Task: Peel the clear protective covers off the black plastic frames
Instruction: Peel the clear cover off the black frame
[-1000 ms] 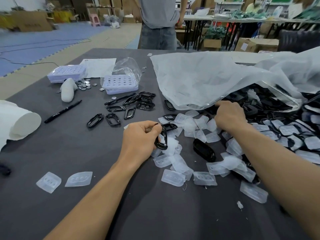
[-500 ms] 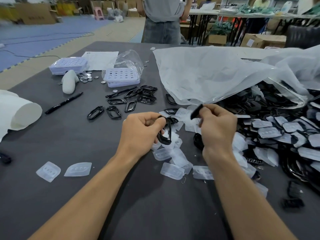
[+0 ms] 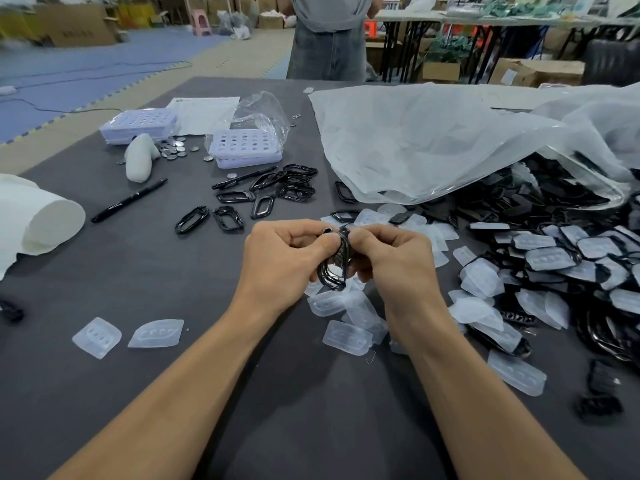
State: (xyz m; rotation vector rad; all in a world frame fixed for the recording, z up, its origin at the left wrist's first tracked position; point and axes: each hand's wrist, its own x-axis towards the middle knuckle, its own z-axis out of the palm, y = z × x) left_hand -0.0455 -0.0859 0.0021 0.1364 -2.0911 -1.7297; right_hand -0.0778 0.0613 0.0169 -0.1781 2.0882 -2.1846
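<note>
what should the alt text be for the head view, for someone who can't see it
A left hand and a right hand pinch a black frame between them above a dark table. Peeled clear covers lie scattered beneath and to the right; bare frames sit farther back, beside a large plastic bag.

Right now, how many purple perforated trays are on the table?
2. One purple tray sits far left by the paper sheet; the other lies beside the clear bag. More may be stacked.

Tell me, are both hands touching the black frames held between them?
Touching. The head view shows the left hand pressing its thumb onto the black frames, and the right hand pinching them from the other side.
</note>
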